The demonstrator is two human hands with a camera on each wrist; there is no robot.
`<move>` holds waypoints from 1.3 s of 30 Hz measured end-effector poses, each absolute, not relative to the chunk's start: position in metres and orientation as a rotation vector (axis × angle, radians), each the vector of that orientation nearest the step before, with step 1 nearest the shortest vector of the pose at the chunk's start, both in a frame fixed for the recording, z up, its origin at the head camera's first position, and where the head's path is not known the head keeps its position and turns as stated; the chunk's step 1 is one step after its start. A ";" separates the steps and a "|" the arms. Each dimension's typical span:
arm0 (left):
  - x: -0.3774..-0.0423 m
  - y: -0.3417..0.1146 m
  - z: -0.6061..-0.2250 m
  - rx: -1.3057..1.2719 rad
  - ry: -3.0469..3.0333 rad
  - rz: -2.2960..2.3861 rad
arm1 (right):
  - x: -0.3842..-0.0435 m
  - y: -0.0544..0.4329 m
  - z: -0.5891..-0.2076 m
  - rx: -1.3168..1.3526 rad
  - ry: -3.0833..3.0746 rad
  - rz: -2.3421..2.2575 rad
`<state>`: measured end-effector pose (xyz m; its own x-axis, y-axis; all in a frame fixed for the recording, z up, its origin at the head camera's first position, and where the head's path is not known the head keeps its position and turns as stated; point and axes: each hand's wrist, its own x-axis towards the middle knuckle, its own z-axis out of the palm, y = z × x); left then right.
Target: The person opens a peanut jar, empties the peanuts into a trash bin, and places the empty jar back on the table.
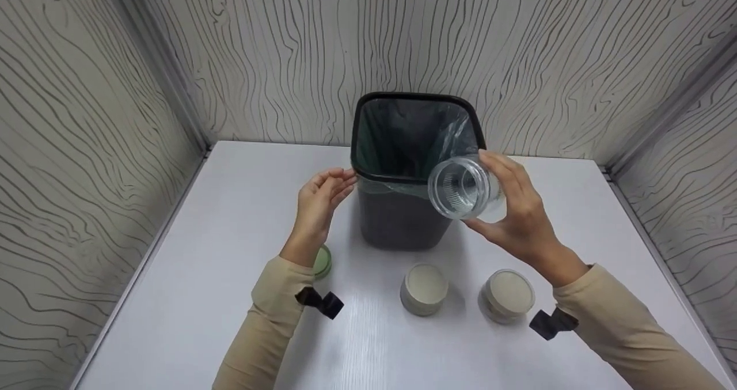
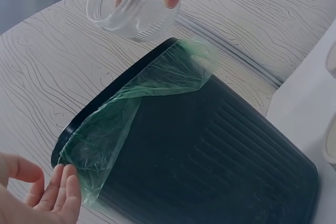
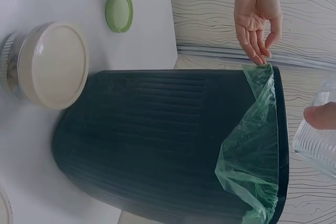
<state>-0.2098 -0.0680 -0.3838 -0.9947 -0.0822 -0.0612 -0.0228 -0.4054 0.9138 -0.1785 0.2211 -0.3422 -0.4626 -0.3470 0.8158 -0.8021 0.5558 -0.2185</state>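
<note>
My right hand (image 1: 521, 211) grips a clear ribbed jar (image 1: 459, 188) beside the front right rim of a dark trash bin (image 1: 397, 220). The jar is tipped on its side, its open mouth towards the left, and no contents show inside. A thin green bag (image 3: 247, 153) lines the bin and folds out over the rim. At the bin's left rim is my left hand (image 1: 322, 197), its relaxed fingertips right at the bag's edge. In the right wrist view only the thumb (image 3: 321, 116) of the right hand shows, against the jar.
A green lid (image 1: 323, 261) lies on the white table (image 1: 190, 298), partly behind the left forearm. Two jars with cream lids, a middle jar (image 1: 425, 289) and a right jar (image 1: 508, 296), stand in front of the bin. Patterned wall panels (image 1: 276, 50) enclose the back and sides.
</note>
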 end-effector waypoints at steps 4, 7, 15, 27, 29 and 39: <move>-0.203 -0.069 -0.390 0.106 -1.739 -2.515 | -0.176 0.218 -0.350 0.923 -2.055 0.810; -0.198 -0.070 -0.395 0.094 -1.753 -2.490 | -0.174 0.215 -0.357 0.935 -2.052 0.836; -0.187 -0.077 -0.408 0.144 -1.760 -2.517 | -0.172 0.208 -0.369 0.949 -2.064 0.890; -0.177 -0.084 -0.432 0.225 -1.762 -2.531 | -0.165 0.193 -0.394 0.874 -2.074 1.016; -0.175 -0.084 -0.437 0.244 -1.761 -2.542 | -0.163 0.191 -0.401 0.879 -2.073 1.040; -0.163 -0.086 -0.459 0.303 -1.816 -2.537 | -0.157 0.184 -0.422 0.874 -2.103 1.102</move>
